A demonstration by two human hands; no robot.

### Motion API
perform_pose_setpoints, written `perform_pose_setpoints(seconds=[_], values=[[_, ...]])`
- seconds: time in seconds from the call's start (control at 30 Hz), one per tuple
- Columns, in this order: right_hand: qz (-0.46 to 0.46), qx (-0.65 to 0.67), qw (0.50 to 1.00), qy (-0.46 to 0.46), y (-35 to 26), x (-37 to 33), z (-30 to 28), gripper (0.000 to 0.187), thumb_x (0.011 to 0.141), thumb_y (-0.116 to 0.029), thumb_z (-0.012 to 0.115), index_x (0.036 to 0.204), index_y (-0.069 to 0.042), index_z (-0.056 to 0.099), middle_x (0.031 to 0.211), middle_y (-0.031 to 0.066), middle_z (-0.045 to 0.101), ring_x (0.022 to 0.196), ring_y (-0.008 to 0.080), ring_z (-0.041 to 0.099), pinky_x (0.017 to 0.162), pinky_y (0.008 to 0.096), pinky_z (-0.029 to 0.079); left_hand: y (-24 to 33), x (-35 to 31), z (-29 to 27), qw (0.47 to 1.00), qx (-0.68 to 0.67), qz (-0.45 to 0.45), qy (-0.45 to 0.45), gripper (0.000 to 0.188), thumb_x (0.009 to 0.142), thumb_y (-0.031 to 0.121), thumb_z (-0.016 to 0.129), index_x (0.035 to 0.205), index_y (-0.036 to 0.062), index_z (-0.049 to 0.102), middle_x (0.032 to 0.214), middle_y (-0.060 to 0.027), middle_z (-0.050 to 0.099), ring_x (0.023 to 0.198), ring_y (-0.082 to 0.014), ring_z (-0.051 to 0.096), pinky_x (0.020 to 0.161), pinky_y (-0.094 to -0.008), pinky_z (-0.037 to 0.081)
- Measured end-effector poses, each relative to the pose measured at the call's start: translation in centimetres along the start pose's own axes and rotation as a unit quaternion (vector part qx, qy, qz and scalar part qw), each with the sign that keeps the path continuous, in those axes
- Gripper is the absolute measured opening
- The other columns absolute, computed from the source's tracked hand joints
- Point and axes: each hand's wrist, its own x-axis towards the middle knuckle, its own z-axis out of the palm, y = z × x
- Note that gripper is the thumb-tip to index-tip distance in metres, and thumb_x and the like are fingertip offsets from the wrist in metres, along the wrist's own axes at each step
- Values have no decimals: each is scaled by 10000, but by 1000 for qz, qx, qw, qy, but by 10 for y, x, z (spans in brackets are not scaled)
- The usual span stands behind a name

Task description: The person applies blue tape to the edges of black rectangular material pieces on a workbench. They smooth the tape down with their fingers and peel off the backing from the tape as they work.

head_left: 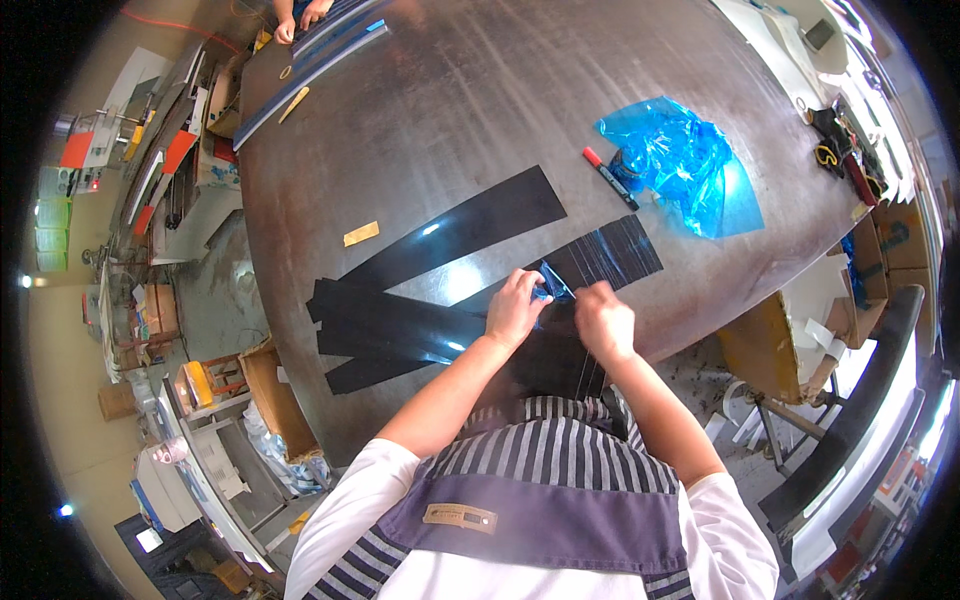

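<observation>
My left hand (pixel 515 310) pinches a crumpled piece of blue plastic film (pixel 552 284) between thumb and fingers. My right hand (pixel 606 322) is closed right beside the film; whatever its fingers grip is hidden. Just beyond both hands lies a row of narrow black strips (pixel 612 252), stacked side by side on the table. A dark panel (pixel 550 362) sits under my wrists, close to my striped apron. To the left, several long flat black strips (pixel 395 325) overlap in a fan, and another black strip (pixel 470 225) slants away from them.
A large crumpled blue film sheet (pixel 690 165) lies at the right of the metal table (pixel 480 90), with a red-capped marker (pixel 610 178) beside it. A tan piece (pixel 361 234) lies at left. Another person's hands (pixel 298 18) are at the far left, by long bars (pixel 320 70).
</observation>
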Motion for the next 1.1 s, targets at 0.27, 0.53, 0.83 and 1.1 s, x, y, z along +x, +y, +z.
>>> perform_pose_setpoints(seconds=[0.27, 0.53, 0.83, 1.1], values=[[-8, 104, 993, 52, 1, 8, -13, 79, 843, -80, 616, 897, -76, 673, 940, 110, 623, 887, 313, 634, 777, 421, 528, 11, 6, -13, 996, 42, 61, -45, 349, 744, 30, 747, 1058, 99, 611, 1268, -103, 513, 954, -387, 640, 740, -460, 544], [157, 275, 948, 32, 19, 10, 6, 166, 930, -110, 587, 1063, -29, 644, 900, 162, 694, 849, 336, 674, 771, 385, 525, -52, 16, -6, 933, -277, -191, 126, 234, 928, 212, 677, 1071, 55, 580, 965, -83, 672, 899, -179, 647, 806, -324, 499], [254, 344, 904, 14, 29, 18, 8, 161, 947, -103, 590, 1081, -28, 638, 828, 124, 704, 770, 202, 699, 720, 316, 527, -11, 21, -33, 994, 62, -85, 39, 220, 710, 261, 830, 809, 116, 698, 845, -76, 623, 841, -313, 645, 706, -418, 506], [99, 160, 981, 57, 28, 23, -1, 117, 887, -102, 610, 974, -57, 674, 893, 130, 667, 823, 311, 678, 710, 388, 539, -1, 9, -10, 995, -79, -2, -54, 200, 745, 211, 806, 836, 65, 705, 859, -108, 643, 850, -306, 653, 758, -378, 512]])
